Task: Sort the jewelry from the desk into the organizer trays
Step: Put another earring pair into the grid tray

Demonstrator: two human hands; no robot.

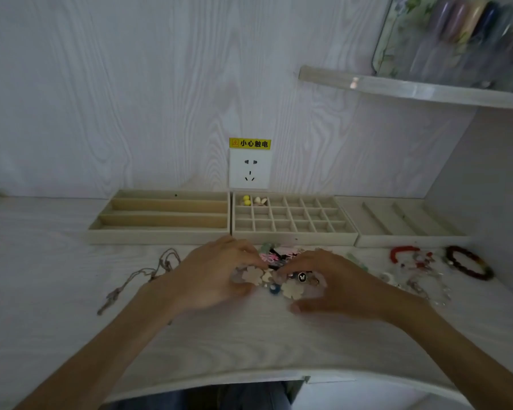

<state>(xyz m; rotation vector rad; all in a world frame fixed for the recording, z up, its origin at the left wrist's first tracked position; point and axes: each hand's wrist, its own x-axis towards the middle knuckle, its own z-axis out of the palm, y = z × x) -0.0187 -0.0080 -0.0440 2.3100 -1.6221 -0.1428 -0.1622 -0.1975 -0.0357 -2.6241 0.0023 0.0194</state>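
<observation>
A pile of small jewelry (282, 263) lies on the white desk (249, 344), in front of three beige organizer trays. My left hand (214, 276) curls round the pile's left side, and a cream flower piece (253, 275) sits between its fingers and thumb. Over the pile's right side my right hand (335, 281) rests its fingertips on the pieces, with the thumb spread apart below a second cream flower (292, 290). The middle grid tray (293, 236) holds yellow beads (246, 200) and pale shell-like pieces (260, 201) in its back left cells.
A long-slot tray (160, 235) stands left of the grid tray, and a ridged tray (409, 239) to its right. A cord necklace (139, 276) lies left. A red bracelet (402, 252), dark bead bracelet (470, 263) and clear pieces (421, 287) lie right. A wall socket (250, 170) is behind.
</observation>
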